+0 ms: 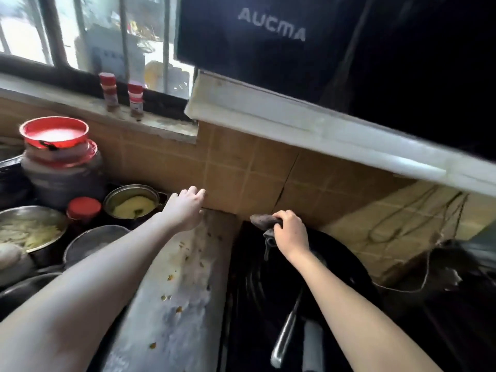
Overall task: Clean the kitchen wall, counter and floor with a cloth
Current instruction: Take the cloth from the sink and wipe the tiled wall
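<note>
My right hand (291, 232) grips a dark grey cloth (261, 220) low against the brown tiled wall (257, 167), just above a black wok (308, 277) on the stove. The cloth's bunched end pokes out to the left of my fingers and a strip hangs below them. My left hand (185, 208) reaches across the counter (171, 304), fingers loosely extended with the fingertips at the wall's tiled corner; it holds nothing. The pale counter strip is smeared and dotted with yellow food crumbs.
Left of the counter stand a pot of yellow food (132, 202), a steel bowl of sliced vegetables (29, 232), a red-lidded jar (83, 209) and a big jar with red lids (59, 157). Two spice bottles (135, 100) sit on the window sill. A black range hood (268, 36) hangs overhead.
</note>
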Motion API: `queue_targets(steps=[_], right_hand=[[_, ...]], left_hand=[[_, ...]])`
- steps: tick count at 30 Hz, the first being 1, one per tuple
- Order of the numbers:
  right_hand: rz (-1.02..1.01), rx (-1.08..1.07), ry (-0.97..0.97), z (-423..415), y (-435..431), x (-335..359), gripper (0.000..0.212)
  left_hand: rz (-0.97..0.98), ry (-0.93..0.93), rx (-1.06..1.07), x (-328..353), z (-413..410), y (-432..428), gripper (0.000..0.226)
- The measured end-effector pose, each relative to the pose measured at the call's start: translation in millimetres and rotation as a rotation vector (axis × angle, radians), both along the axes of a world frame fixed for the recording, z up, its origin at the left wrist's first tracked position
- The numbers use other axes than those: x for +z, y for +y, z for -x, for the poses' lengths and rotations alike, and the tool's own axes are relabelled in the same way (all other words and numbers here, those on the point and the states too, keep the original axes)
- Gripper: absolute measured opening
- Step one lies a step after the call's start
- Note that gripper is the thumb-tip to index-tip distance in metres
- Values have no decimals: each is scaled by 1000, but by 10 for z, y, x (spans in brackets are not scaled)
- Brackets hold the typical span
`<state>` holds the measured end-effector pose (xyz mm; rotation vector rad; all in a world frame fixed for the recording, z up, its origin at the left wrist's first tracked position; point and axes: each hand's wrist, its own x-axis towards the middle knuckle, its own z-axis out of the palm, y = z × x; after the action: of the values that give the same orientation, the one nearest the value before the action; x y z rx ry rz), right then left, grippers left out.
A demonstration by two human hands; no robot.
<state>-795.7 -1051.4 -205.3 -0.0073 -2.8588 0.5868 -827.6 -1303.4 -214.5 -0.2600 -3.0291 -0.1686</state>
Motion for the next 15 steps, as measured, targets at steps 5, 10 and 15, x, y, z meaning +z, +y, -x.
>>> queue_targets(steps=[5,10,15], right_hand=[[-72,77,-4,40,639,152,28],[-36,90,-62,46,1106,211,25],[262,-150,-74,60,1069,158,23]], left_hand=[[-2,17,74,108,-172,637,47],[-52,33,102,161,-370,1146,48],[-132,100,128,140,-515,1313,43]])
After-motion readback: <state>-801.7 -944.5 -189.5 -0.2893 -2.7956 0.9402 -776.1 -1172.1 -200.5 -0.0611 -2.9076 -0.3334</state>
